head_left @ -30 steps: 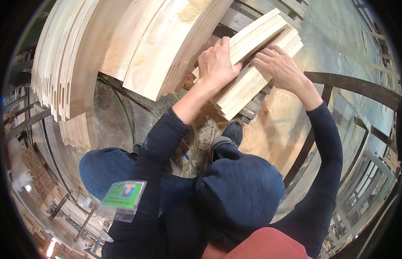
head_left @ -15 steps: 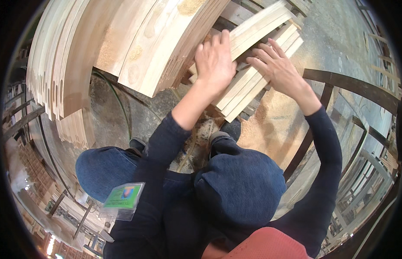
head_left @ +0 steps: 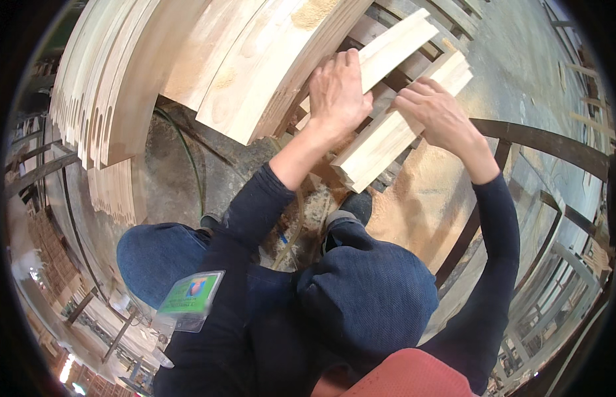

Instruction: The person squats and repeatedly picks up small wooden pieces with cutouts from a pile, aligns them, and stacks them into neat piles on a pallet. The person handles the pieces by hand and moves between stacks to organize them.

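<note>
My left hand is closed around the near part of a pale wooden board, which slants away to the upper right. Fingers of my right hand curl over the top of a second wooden board, whose broad face is turned up. At its near end a stepped edge shows, perhaps from another piece beneath. A dark gap over slats separates the two boards. The undersides of both boards and my left fingertips are hidden.
To the left stands a large stack of wide boards with sawdust on top. Boards with slotted ends are stacked farther left. Wooden slats lie at the back. Sawdust covers the floor by a dark metal rail.
The left board has swung lower and left and is no longer blurred. On the right, separate narrow strips have given way to a broad face under my right hand.
</note>
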Tool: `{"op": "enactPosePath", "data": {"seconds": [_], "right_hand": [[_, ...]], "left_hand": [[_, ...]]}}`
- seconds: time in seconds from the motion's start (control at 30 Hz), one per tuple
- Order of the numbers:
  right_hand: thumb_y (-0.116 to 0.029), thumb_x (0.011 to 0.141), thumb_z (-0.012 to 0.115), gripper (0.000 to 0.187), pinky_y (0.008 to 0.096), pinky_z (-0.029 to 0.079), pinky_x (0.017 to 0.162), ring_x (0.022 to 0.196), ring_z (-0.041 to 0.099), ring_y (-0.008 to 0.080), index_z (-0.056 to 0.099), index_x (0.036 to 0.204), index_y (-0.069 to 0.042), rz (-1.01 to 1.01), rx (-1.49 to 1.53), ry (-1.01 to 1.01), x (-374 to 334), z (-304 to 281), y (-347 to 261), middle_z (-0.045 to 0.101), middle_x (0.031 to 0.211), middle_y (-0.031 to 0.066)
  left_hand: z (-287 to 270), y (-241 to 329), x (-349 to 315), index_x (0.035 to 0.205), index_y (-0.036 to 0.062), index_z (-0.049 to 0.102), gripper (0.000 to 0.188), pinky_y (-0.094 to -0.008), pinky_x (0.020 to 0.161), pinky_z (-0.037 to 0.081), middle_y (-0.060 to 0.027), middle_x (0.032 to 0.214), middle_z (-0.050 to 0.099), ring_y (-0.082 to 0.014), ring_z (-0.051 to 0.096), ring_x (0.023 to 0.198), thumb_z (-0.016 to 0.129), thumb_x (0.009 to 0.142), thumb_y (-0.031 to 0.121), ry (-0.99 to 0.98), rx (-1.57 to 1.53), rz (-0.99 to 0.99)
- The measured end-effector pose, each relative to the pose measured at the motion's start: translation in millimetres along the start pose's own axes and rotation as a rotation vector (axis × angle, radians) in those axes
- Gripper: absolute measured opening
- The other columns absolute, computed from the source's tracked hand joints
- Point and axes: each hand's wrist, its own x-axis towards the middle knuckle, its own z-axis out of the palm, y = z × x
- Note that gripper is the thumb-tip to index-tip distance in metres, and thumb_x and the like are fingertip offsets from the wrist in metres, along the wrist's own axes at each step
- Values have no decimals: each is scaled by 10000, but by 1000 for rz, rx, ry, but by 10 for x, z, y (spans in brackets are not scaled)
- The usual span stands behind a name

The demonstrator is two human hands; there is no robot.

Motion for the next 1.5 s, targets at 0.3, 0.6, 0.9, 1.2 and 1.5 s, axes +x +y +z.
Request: {"op": "enactPosePath", "data": {"seconds": [0.3,0.6,0.9,1.2,1.5], "right_hand": [[-16,813,606,288,365,402,1135,1116,593,188,607,1093,-84,28,-24,122,-32,-610,-309,631,1058,26],[-17,800,629,367,409,341,1185,1170,572,245,607,1162,-71,42,139,177,30,336,-271,623,1121,64],[-54,677,836,987,446,306,1217,1471,301,328,329,1521,-122,414,228,202,-213,306,-352,309,1562,156],[-21,733,823,1191,474,404,1134,1455,311,412,12,1601,-106,868,632,486,-482,802,-808,226,1603,247],[-161,941,694,871,470,406,1148,1375,448,362,121,1589,-65,1044,1258,849,-447,1067,-967,383,1509,278]], "left_hand": [[-597,441,-266,1325,-6,471,690,-435,865,434,-163,1096,607,-324,602,993,771,733,184,179,-51,72],[77,-73,-266,1379,6,400,765,-471,954,452,-217,1138,589,-391,590,1070,784,765,249,-64,18,-53],[43,-51,-263,1363,5,433,731,-474,952,465,-208,1191,595,-374,592,1119,755,803,348,-168,-107,-128],[258,471,-562,1540,-49,191,1246,-558,1084,260,-349,1392,293,-457,336,1295,846,632,498,-80,29,59],[65,489,-298,1533,-74,190,1177,-536,1107,332,-310,1385,365,-395,393,1278,836,633,323,-320,-14,-144]]}}
